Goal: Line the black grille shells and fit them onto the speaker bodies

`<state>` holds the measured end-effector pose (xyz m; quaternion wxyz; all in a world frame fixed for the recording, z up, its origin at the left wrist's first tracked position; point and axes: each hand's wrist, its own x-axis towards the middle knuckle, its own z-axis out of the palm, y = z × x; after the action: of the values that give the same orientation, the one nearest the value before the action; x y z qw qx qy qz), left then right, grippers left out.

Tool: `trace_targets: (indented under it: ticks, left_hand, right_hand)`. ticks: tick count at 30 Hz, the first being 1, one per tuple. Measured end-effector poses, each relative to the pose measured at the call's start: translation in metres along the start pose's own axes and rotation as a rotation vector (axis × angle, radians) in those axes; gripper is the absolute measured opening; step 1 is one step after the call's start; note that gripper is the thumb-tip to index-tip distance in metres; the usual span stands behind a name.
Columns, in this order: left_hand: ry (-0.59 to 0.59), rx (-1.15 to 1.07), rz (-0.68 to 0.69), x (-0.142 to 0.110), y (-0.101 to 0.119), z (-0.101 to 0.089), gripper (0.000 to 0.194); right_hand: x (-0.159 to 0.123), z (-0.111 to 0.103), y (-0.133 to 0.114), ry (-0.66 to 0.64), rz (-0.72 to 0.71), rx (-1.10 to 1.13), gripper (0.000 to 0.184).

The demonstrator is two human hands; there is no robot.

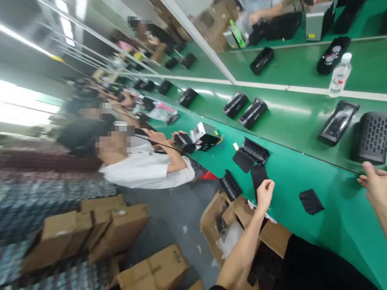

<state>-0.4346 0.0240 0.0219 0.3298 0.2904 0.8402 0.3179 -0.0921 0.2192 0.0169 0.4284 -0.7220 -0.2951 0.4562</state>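
My left hand [265,194] is raised at the near edge of the green bench, fingers pinched together. A black flat sheet [259,176] lies just behind it; whether anything is between the fingertips is hidden. At the right edge my right hand [375,183] is partly cut off, thumb and fingers apart. Its thumb is close to the lower edge of a black box-shaped housing with a slotted grille [372,137]; contact is unclear. Between my hands lies a small folded black piece [311,201]. An open black casing [255,150] and another black shell [230,185] lie left of my left hand.
A green conveyor [287,108] carries several black units and a water bottle [340,76]. At left, a co-worker in a white shirt [148,167] works beside a black-and-white box [205,136]. An open carton [208,213] stands below my left arm; more cartons [117,221] stand on the floor.
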Motion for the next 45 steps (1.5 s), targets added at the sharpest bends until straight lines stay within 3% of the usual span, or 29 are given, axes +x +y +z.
trace_targets:
  ticks: [2, 3, 4, 6, 8, 11, 15, 19, 22, 25, 29, 35, 41, 45]
  left_hand:
    - [-0.080, 0.045, -0.011, -0.009, -0.010, 0.015, 0.025]
    - [-0.129, 0.071, -0.011, -0.015, -0.012, 0.026, 0.020]
    - [-0.174, 0.102, -0.005, -0.022, -0.012, 0.037, 0.016]
    - [-0.232, 0.175, 0.027, -0.036, -0.009, 0.057, 0.011]
    - [-0.246, 0.254, 0.079, -0.049, -0.005, 0.071, 0.013]
    - [-0.235, 0.357, 0.156, -0.059, 0.000, 0.078, 0.015]
    - [-0.215, 0.436, 0.216, -0.058, 0.001, 0.081, 0.017]
    - [-0.202, 0.449, 0.267, -0.053, 0.002, 0.087, 0.018]
    - [-0.195, 0.436, 0.308, -0.052, 0.003, 0.090, 0.015]
    - [-0.185, 0.427, 0.355, -0.054, 0.001, 0.092, 0.020]
    - [-0.129, 0.445, 0.506, -0.056, -0.010, 0.099, 0.050]
    - [-0.133, 0.487, 0.530, -0.053, -0.027, 0.106, 0.066]
    - [-0.104, 0.441, 0.506, -0.054, -0.025, 0.109, 0.063]
    - [-0.093, 0.425, 0.475, -0.054, -0.018, 0.110, 0.061]
  right_hand:
    - [-0.061, -0.005, 0.019, -0.139, -0.114, -0.271, 0.047]
    - [-0.093, -0.003, 0.030, -0.385, -0.176, -0.489, 0.045]
    - [-0.122, 0.002, 0.042, -0.509, -0.180, -0.568, 0.045]
    - [-0.162, 0.014, 0.064, -0.594, -0.164, -0.680, 0.039]
    - [-0.176, 0.023, 0.081, -0.582, -0.152, -0.747, 0.030]
    - [-0.165, 0.026, 0.092, -0.582, -0.156, -0.797, 0.024]
    - [-0.135, 0.011, 0.089, -0.569, -0.126, -0.790, 0.040]
    - [-0.105, -0.022, 0.070, -0.348, -0.124, -0.833, 0.056]
    - [-0.104, -0.037, 0.056, -0.216, -0.182, -0.877, 0.059]
    - [-0.129, -0.025, 0.058, -0.349, -0.243, -0.888, 0.047]
    - [-0.157, 0.007, 0.076, -0.500, -0.252, -0.917, 0.027]
    - [-0.145, 0.009, 0.080, -0.496, -0.199, -0.861, 0.022]
    - [-0.122, -0.017, 0.067, -0.277, -0.096, -0.625, 0.035]
    - [-0.082, -0.064, 0.038, 0.029, -0.026, -0.317, 0.045]
